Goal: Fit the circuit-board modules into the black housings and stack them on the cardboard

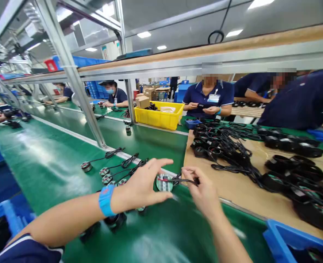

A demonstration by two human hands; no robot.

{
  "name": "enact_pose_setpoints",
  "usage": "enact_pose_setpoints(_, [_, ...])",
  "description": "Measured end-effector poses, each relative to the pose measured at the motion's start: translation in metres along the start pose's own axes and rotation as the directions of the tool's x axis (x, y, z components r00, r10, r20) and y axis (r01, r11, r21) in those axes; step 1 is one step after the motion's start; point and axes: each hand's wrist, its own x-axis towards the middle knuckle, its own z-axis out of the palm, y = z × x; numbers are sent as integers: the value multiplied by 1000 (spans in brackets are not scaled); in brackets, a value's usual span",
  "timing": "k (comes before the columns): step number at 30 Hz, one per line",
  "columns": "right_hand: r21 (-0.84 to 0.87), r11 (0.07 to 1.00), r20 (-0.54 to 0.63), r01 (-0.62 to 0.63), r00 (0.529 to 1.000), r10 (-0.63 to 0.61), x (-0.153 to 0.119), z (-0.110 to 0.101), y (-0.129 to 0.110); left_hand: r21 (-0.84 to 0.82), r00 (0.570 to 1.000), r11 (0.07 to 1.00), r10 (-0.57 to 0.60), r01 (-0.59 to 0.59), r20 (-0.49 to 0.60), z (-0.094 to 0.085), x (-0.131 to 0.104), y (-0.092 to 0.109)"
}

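A round green circuit board with red and black wires sits in front of me, just above or on the green bench. My left hand has its thumb and fingers spread wide on either side of this board; whether a fingertip touches it I cannot tell. Closed in a pinch, my right hand holds the black cable that runs from the board. Left of my hands lie several similar round boards with coiled black cables. Dark round parts are partly hidden under my left forearm.
Cardboard at right bears several black round housings and tangled cables. Blue bins stand at both lower corners. A metal post rises at the bench's divider, near a yellow bin. Co-workers sit across the bench.
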Motion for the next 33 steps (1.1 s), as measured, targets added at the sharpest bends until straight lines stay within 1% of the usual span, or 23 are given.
enact_pose_setpoints(1, [-78, 997, 31, 5, 1000, -2, -13, -14, -7, -11, 998, 999, -42, 42, 38, 7, -23, 5])
enact_pose_setpoints(2, [-224, 974, 83, 32, 996, -14, -25, -25, -12, -10, 994, 997, -79, 80, 71, 18, -45, 7])
enact_pose_setpoints(3, [-364, 929, 151, 63, 989, -8, -38, -34, -15, 4, 990, 994, -110, 110, 92, 32, -66, 9])
enact_pose_setpoints(4, [-492, 865, 232, 101, 973, 18, -50, -40, -18, 28, 986, 991, -134, 132, 100, 48, -85, 8])
enact_pose_setpoints(5, [-584, 799, 320, 145, 945, 63, -63, -43, -19, 58, 984, 987, -153, 148, 96, 64, -102, 7])
enact_pose_setpoints(6, [-628, 757, 404, 181, 907, 119, -76, -45, -20, 90, 982, 983, -170, 163, 85, 80, -117, 4])
enact_pose_setpoints(8, [-645, 728, 537, 231, 815, 217, -102, -42, -23, 123, 977, 972, -208, 199, 58, 106, -140, -1])
enact_pose_setpoints(9, [-635, 734, 579, 243, 778, 243, -115, -39, -25, 118, 973, 969, -226, 219, 51, 114, -148, -3])
enact_pose_setpoints(10, [-609, 754, 608, 248, 756, 243, -127, -36, -28, 102, 969, 966, -243, 236, 54, 119, -154, -4])
enact_pose_setpoints(11, [-568, 785, 627, 245, 747, 221, -138, -32, -32, 76, 965, 966, -254, 249, 68, 121, -160, -6])
enact_pose_setpoints(14, [-383, 900, 636, 209, 766, 92, -163, -19, -44, -27, 962, 969, -238, 244, 131, 112, -178, -6])
enact_pose_setpoints(16, [-288, 941, 620, 176, 784, 43, -172, -8, -49, -82, 972, 973, -204, 215, 120, 101, -196, -5])
enact_pose_setpoints(17, [-263, 951, 613, 165, 789, 32, -175, -2, -51, -80, 979, 977, -190, 197, 78, 94, -205, -5])
enact_pose_setpoints(18, [-246, 956, 606, 161, 795, 23, -176, 5, -51, -45, 983, 982, -182, 182, 10, 87, -213, -6])
enact_pose_setpoints(19, [-235, 958, 597, 163, 802, 10, -178, 11, -50, 23, 982, 984, -174, 177, -78, 80, -220, -7])
enact_pose_setpoints(21, [-237, 956, 556, 171, 831, -11, -181, 23, -48, 230, 956, 951, -147, 207, -254, 64, -228, -12])
enact_pose_setpoints(22, [-251, 953, 522, 168, 853, -13, -183, 28, -46, 336, 939, 910, -134, 243, -316, 55, -229, -16])
enact_pose_setpoints(23, [-265, 951, 484, 160, 875, -12, -185, 33, -44, 424, 926, 860, -129, 282, -354, 48, -227, -22])
enact_pose_setpoints(25, [-274, 952, 422, 133, 907, -5, -190, 40, -42, 542, 913, 764, -151, 351, -378, 35, -222, -33])
enact_pose_setpoints(27, [-252, 961, 396, 110, 918, -1, -193, 43, -41, 607, 906, 686, -199, 400, -373, 27, -216, -44])
enact_pose_setpoints(29, [-222, 971, 389, 86, 921, 7, -193, 44, -41, 648, 899, 628, -242, 431, -365, 24, -212, -51])
enact_pose_setpoints(31, [-194, 979, 389, 58, 921, 22, -192, 43, -42, 673, 892, 587, -271, 450, -361, 24, -211, -51])
enact_pose_setpoints(33, [-171, 985, 383, 38, 923, 30, -190, 43, -42, 680, 886, 567, -294, 465, -360, 24, -209, -48])
